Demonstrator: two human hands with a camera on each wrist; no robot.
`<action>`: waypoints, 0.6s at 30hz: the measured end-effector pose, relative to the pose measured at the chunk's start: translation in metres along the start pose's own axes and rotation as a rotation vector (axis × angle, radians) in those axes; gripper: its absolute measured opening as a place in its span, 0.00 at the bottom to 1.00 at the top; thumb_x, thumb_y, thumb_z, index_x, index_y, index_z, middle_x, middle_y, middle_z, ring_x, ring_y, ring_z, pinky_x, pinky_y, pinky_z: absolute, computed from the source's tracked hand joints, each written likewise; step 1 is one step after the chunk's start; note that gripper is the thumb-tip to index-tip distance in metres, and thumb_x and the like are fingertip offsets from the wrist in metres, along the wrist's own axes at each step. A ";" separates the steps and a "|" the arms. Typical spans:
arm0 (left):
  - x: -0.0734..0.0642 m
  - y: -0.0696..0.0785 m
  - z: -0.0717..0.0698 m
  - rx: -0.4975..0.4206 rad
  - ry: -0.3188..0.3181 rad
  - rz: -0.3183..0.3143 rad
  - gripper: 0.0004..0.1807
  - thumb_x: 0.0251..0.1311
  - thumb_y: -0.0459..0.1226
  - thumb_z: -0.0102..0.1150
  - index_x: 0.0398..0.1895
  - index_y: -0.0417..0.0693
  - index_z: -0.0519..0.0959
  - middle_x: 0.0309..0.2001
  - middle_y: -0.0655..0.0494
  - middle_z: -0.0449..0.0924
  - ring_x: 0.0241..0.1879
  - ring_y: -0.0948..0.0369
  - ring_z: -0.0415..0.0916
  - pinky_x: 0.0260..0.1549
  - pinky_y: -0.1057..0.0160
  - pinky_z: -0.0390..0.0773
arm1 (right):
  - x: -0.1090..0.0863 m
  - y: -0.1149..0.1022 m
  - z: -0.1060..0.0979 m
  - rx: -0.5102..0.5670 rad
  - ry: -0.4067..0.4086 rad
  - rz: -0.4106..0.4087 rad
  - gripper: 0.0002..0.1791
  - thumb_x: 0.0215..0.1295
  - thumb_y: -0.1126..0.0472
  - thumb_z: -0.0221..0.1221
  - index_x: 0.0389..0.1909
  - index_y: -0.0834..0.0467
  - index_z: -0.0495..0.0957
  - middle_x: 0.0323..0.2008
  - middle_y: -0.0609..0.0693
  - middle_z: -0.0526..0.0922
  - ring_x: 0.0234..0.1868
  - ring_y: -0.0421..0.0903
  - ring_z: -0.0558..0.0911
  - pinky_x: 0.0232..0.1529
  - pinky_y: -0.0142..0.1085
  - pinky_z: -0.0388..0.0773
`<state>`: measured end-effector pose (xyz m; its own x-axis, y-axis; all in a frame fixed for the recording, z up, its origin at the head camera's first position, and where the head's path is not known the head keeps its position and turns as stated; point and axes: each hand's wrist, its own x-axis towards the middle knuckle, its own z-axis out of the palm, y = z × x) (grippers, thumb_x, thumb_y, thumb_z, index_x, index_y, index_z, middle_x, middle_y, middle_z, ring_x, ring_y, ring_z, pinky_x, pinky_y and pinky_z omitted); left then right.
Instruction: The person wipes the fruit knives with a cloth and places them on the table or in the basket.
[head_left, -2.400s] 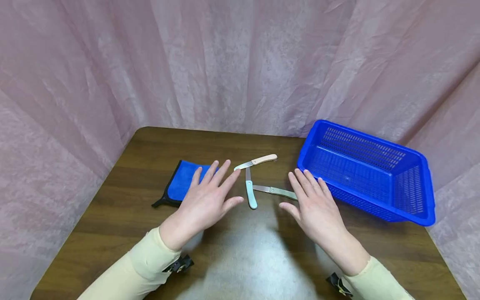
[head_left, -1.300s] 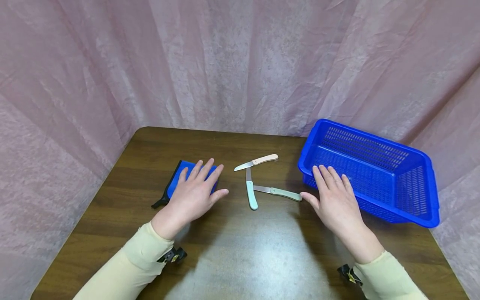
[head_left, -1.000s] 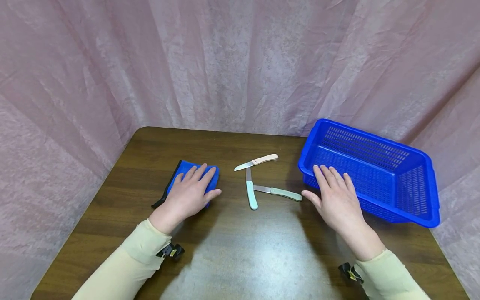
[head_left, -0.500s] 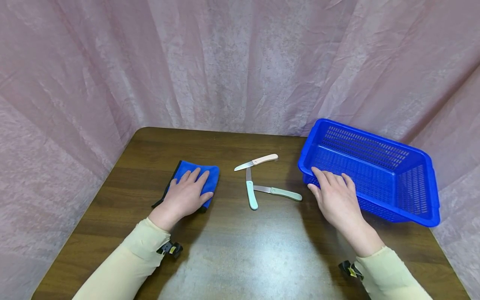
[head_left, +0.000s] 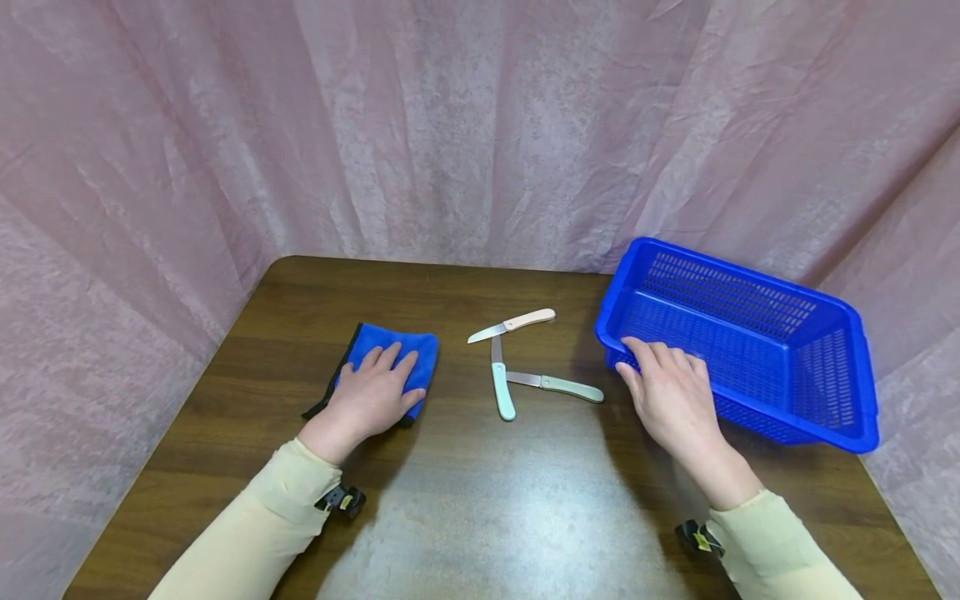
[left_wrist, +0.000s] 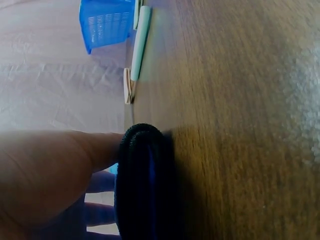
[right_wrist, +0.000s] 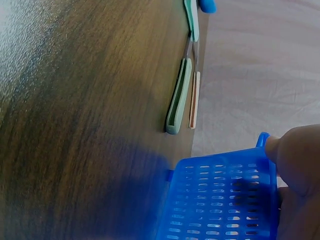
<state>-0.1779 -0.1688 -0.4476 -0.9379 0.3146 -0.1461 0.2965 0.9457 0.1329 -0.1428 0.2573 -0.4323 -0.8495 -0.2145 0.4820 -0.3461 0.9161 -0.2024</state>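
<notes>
My left hand (head_left: 370, 397) rests on a folded blue cloth (head_left: 425, 350) with dark edging, fingers spread over its top. In the left wrist view the thumb lies along the folded black edge (left_wrist: 142, 135). My right hand (head_left: 673, 395) grips the near left rim of a blue plastic basket (head_left: 750, 300), thumb outside and fingers over the inner side. Between the hands lie three folding fruit knives with their blades out: one cream-handled (head_left: 529, 318), one turquoise-handled (head_left: 502, 392), one green-handled (head_left: 572, 389). The tips of the cream and turquoise knives meet.
A brown wooden table (head_left: 480, 483) carries everything, with a bright glare at its front middle. Pink curtains (head_left: 450, 125) hang behind and at both sides. The basket stands at the table's right rear, near the curtain.
The left hand has moved left and down from beside the knives onto the cloth. My right hand has shifted right and its fingers have curled over the basket rim. The knives stay put.
</notes>
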 end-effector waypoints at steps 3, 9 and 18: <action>0.000 0.000 0.002 -0.002 0.005 0.004 0.38 0.82 0.54 0.58 0.86 0.46 0.66 0.84 0.34 0.59 0.81 0.30 0.56 0.68 0.18 0.61 | 0.000 0.001 0.002 0.008 0.006 -0.006 0.19 0.81 0.58 0.64 0.65 0.61 0.81 0.51 0.64 0.87 0.52 0.68 0.83 0.53 0.64 0.72; -0.002 0.003 0.002 -0.014 0.006 0.003 0.38 0.82 0.54 0.58 0.86 0.46 0.67 0.84 0.34 0.59 0.81 0.30 0.56 0.68 0.17 0.61 | 0.003 0.003 0.005 0.018 -0.006 -0.018 0.18 0.79 0.56 0.66 0.63 0.59 0.83 0.50 0.62 0.88 0.51 0.67 0.83 0.52 0.62 0.72; -0.002 0.005 0.002 -0.015 0.006 0.003 0.36 0.83 0.52 0.58 0.85 0.46 0.67 0.84 0.34 0.60 0.81 0.29 0.57 0.68 0.17 0.61 | 0.007 0.006 0.006 0.019 -0.014 -0.029 0.19 0.77 0.51 0.69 0.58 0.60 0.84 0.48 0.60 0.89 0.50 0.65 0.84 0.50 0.60 0.72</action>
<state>-0.1740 -0.1643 -0.4481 -0.9380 0.3172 -0.1401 0.2968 0.9434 0.1482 -0.1535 0.2593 -0.4355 -0.8443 -0.2458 0.4762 -0.3782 0.9028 -0.2045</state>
